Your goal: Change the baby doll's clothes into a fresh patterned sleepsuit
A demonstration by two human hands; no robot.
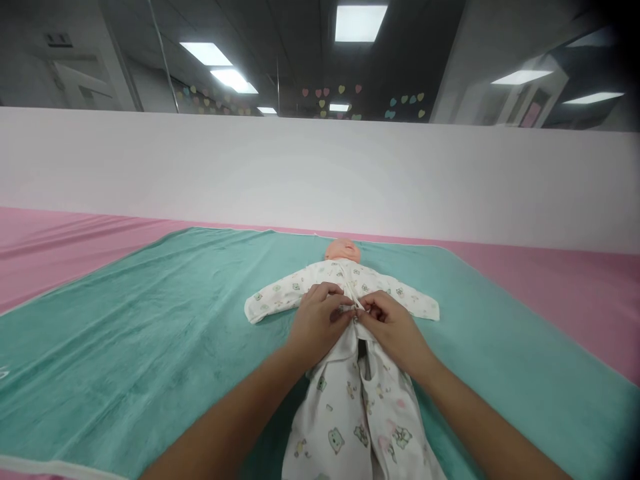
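Observation:
A baby doll (343, 250) lies on its back, its head pointing away from me. It wears a white one-piece baby suit (336, 423) printed with small animals, the sleeves spread out to both sides. Over the doll's middle, my left hand (320, 323) pinches one front edge of the suit. My right hand (393, 327) pinches the other edge close beside it, the fingertips of both nearly meeting. Below them the front gapes, with a dark slit between the edges. What fastening lies under my fingertips is too small to make out.
A teal blanket (165, 333) with some wrinkles lies under the doll, over a pink sheet (555, 293). Behind stands a low white wall (310, 173). Above it, a glass or mirror surface (400, 60) shows ceiling lights and heart stickers.

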